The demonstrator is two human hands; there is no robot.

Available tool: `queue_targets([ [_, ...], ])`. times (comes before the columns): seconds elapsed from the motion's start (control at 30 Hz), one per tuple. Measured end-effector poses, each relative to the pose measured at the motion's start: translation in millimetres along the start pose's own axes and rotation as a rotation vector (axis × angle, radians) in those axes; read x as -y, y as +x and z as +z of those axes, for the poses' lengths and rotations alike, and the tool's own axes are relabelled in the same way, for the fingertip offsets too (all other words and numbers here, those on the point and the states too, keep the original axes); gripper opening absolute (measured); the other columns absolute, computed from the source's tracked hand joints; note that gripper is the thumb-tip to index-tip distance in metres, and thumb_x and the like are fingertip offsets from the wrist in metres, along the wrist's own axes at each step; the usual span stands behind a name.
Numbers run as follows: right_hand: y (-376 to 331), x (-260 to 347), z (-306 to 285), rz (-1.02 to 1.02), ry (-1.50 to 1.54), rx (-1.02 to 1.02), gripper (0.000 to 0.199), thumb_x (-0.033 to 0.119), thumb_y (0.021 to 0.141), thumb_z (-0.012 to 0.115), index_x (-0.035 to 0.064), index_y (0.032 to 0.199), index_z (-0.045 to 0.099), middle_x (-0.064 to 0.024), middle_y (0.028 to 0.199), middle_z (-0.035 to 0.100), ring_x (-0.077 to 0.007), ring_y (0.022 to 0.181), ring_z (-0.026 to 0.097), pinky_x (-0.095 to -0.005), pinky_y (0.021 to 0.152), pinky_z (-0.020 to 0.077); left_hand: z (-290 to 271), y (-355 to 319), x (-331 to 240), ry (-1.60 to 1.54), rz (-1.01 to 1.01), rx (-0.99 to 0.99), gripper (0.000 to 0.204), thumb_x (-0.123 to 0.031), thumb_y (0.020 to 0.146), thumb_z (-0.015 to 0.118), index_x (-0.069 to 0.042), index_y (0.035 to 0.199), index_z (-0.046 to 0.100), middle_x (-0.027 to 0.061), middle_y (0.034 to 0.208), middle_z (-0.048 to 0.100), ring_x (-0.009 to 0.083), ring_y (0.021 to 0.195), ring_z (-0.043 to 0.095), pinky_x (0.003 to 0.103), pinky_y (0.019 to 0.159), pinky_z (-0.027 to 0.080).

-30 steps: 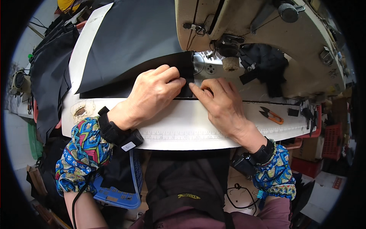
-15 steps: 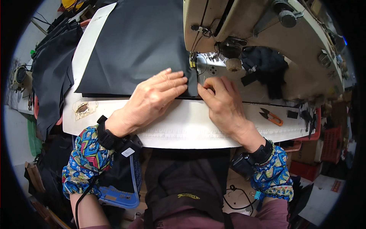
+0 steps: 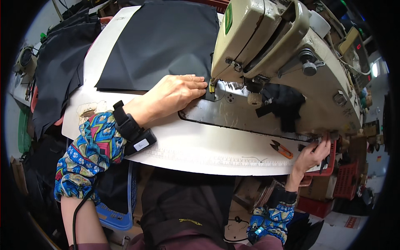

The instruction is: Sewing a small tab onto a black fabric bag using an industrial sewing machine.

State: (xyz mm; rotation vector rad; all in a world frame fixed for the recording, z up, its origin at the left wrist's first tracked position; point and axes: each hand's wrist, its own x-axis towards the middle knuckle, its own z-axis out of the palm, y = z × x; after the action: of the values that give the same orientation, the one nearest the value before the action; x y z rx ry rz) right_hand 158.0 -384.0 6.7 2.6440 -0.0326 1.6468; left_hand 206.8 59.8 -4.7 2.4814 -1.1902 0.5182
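My left hand (image 3: 180,92) lies flat on a large sheet of black fabric (image 3: 162,41), its fingertips just left of the sewing machine's presser foot (image 3: 212,86). The fabric's right edge sits under that foot. Far off at the right end of the white table, my right hand (image 3: 312,154) has its fingers bent together at some small dark pieces (image 3: 334,135); what they grip is too small to make out. Orange-handled thread snips (image 3: 282,149) lie on the table left of that hand.
The cream sewing machine (image 3: 266,37) rises over the table's right half. Under its arm lies a bunched black cloth (image 3: 283,104). Black fabric pieces (image 3: 60,75) hang at the left. A blue basket (image 3: 121,218) stands below the table, and a red basket (image 3: 346,180) is at the right.
My right hand has left the fabric's edge by the presser foot and moved right to the table's end. My left hand stays on the fabric. The view has shifted.
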Motion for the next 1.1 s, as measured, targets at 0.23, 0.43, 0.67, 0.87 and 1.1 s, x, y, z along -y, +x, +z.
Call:
queue_targets([
  [0.23,-38.4,-27.0,-2.5,0.035,0.024,0.354,0.045,-0.011,0.088,0.050,-0.0051,0.131,0.062,-0.0218,0.129,0.064,-0.0378,0.110,0.063,-0.0444,0.097,0.0484,4.6,12.0,17.3,-0.057,-0.083,-0.079,0.028,-0.001,0.083,0.064,0.003,0.110,0.072,0.0155,0.114,0.073,0.0301,0.106,0.070,0.036,0.088,0.059],
  [0.43,-19.3,-32.9,-23.2,0.148,0.070,0.347,0.043,-0.011,0.085,0.049,-0.0055,0.124,0.065,-0.0199,0.123,0.068,-0.0377,0.112,0.065,-0.0409,0.099,0.0501,-6.9,21.0,6.8,-0.061,-0.106,0.012,0.033,-0.004,0.085,0.060,0.001,0.116,0.071,0.0186,0.130,0.066,0.0308,0.123,0.063,0.038,0.096,0.057],
  [0.67,-3.8,17.9,-36.7,0.015,0.322,0.104,0.039,-0.015,0.079,0.053,-0.0045,0.112,0.070,-0.0192,0.110,0.071,-0.0361,0.111,0.065,-0.0427,0.098,0.0505,5.0,11.2,7.3,-0.110,-0.349,-0.024,0.025,-0.001,0.083,0.062,-0.002,0.107,0.064,0.0160,0.112,0.064,0.0364,0.114,0.058,0.048,0.106,0.047],
  [0.87,-21.7,101.1,-63.9,-0.233,0.656,0.394,0.035,-0.008,0.072,0.060,-0.0077,0.106,0.071,-0.0205,0.105,0.071,-0.0355,0.100,0.068,-0.0428,0.088,0.0560,13.3,13.2,21.1,0.020,-0.326,-0.155,0.026,-0.002,0.092,0.056,-0.007,0.116,0.065,0.0151,0.116,0.064,0.0295,0.118,0.060,0.050,0.109,0.045],
  [1.1,-67.2,226.4,-66.8,-0.581,1.227,0.683,0.049,0.003,0.078,0.062,-0.0043,0.126,0.062,-0.0160,0.128,0.065,-0.0311,0.123,0.061,-0.0416,0.103,0.0500,-60.4,-11.5,28.2,-1.398,-0.724,-1.424,0.023,-0.009,0.106,0.048,0.002,0.123,0.059,0.0095,0.111,0.068,0.0233,0.095,0.068,0.035,0.085,0.055],
])
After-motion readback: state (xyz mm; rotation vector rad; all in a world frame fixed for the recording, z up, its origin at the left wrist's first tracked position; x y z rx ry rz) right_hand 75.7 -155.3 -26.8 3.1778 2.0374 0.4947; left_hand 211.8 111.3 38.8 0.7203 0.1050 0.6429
